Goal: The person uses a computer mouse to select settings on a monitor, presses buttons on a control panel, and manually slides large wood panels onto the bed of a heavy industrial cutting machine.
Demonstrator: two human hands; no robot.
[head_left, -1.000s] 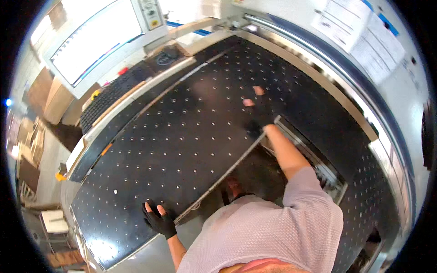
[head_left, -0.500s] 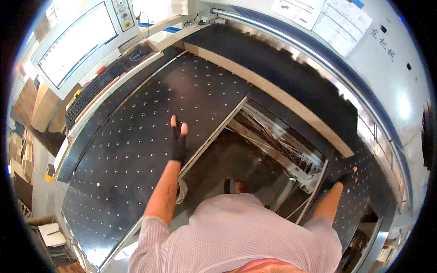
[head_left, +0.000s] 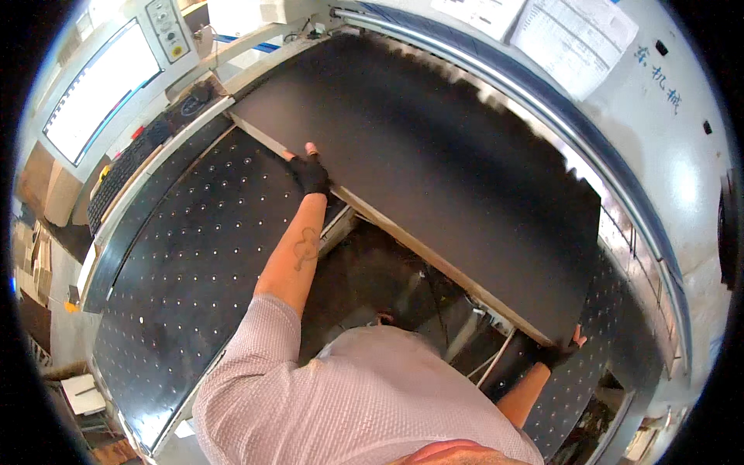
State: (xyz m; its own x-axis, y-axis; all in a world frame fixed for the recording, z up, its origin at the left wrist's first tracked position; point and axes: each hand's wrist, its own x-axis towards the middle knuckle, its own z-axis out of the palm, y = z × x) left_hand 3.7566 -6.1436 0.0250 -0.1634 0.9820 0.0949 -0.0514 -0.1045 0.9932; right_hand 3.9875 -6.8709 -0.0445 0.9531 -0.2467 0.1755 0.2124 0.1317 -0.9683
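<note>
A large dark board [head_left: 434, 170] with a pale raw near edge lies across the far part of the machine table, reaching over the gap in front of me. My left hand [head_left: 311, 172], in a black fingerless glove, is closed on the near edge, left of the board's middle. One fingertip shows over the dark face and another at the edge; the rest are hidden. At the near right corner, my gloved right hand [head_left: 562, 353] is closed against the board, its fingertips showing beside the corner and its palm side hidden.
The black table [head_left: 186, 271] is dotted with small pale studs. A monitor [head_left: 105, 89] and keyboard [head_left: 124, 174] stand at the left. Beyond the board runs a metal rail [head_left: 496, 85] along a pale machine housing [head_left: 674, 163]. Paper sheets [head_left: 573, 43] hang there.
The board has come toward me, its near edge now over the gap. My left hand has moved from above the studded table onto that edge; my right hand has met the corner.
</note>
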